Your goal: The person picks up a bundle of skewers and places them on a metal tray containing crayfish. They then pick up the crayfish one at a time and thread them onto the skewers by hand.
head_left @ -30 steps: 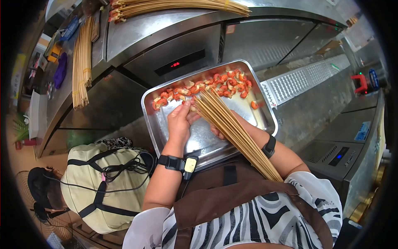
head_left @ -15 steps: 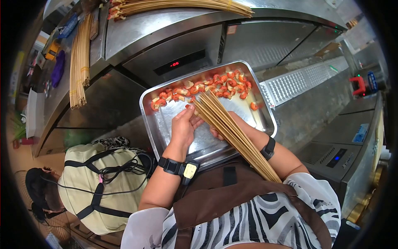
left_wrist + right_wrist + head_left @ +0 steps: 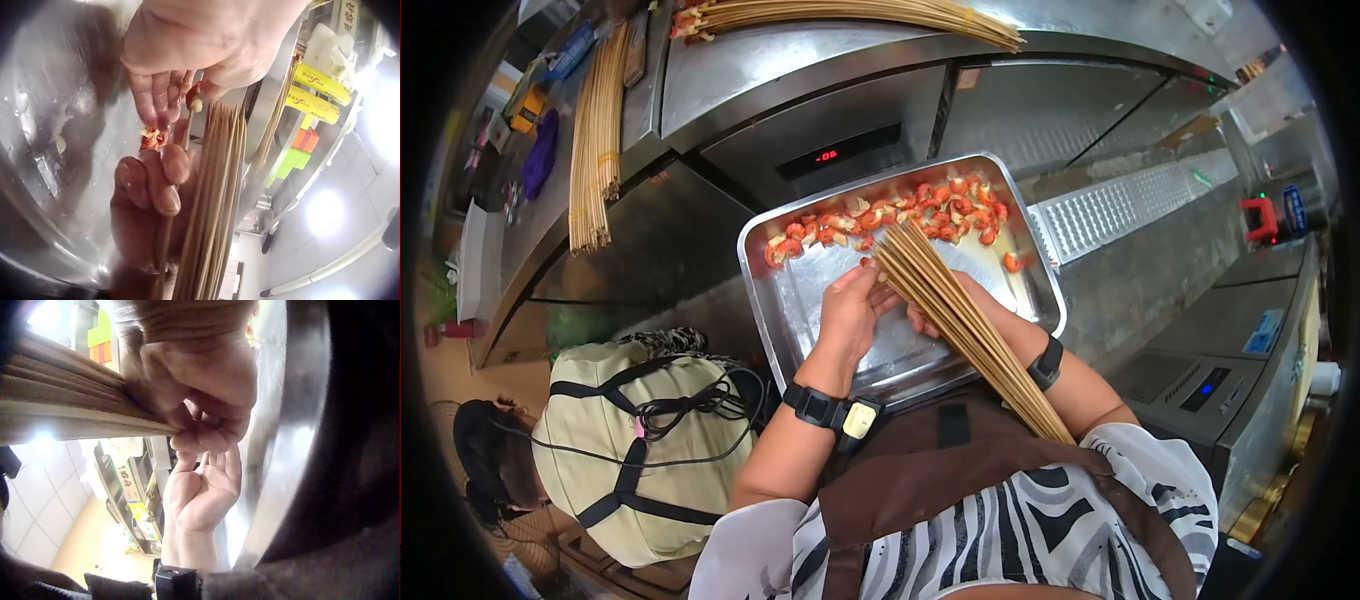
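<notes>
Now R hand (image 3: 928, 318) grips skewer bundle (image 3: 960, 315) w/ tips toward shrimp pile (image 3: 900, 215); L hand (image 3: 852, 310) pinches a shrimp piece (image 3: 194, 100) at the tips.

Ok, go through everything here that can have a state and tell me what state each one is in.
Left hand: pinching a shrimp piece onto a skewer tip.
Right hand: gripping the skewer bundle.
Metal tray: tilted, shrimp along its far edge.
Fridge display: lit red.
</notes>
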